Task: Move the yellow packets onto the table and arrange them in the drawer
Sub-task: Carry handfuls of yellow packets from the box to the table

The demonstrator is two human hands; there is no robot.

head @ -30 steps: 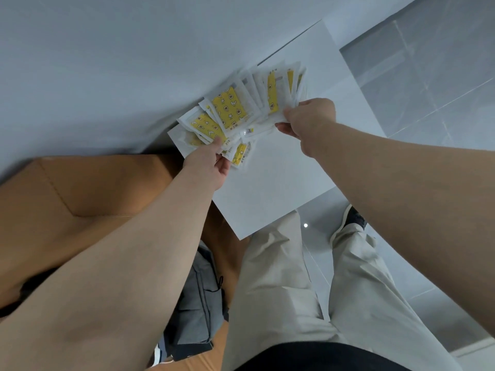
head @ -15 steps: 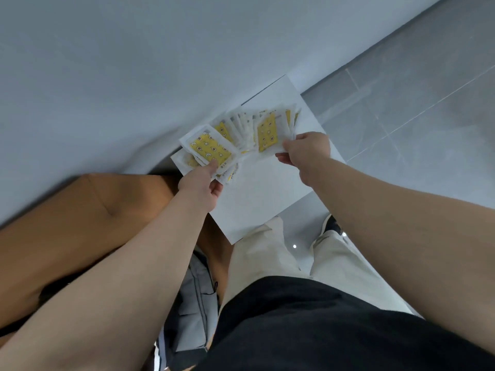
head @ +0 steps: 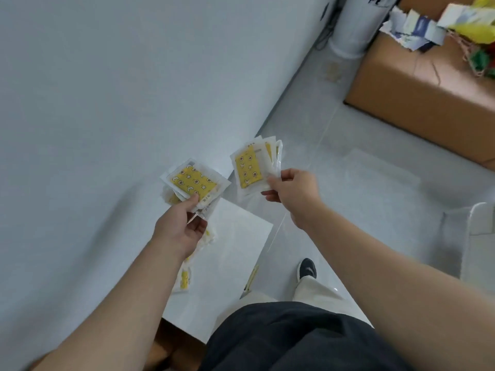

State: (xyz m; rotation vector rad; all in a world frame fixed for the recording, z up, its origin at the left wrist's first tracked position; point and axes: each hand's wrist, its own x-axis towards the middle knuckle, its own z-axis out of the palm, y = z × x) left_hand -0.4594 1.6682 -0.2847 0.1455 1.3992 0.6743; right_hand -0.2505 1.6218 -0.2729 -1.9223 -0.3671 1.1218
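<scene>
Split since a moment ago, the single fan of yellow patterned packets in clear wrappers is now a left bunch (head: 194, 182) and a right bunch (head: 247, 167), held well apart. A pale grey wall (head: 107, 89) fills the left side. Grey tiled floor (head: 361, 188) lies open to the right, bounded far off by a brown cardboard box (head: 428, 108) and a white cylinder (head: 353, 22) near the wall. A white flat panel (head: 235, 258) lies under the hands, with loose packets (head: 184, 281) on it. The left hand (head: 179, 228) pinches its bunch, thumb on top, fingers curled beneath; the right hand (head: 290, 188) clamps the other by one edge.
</scene>
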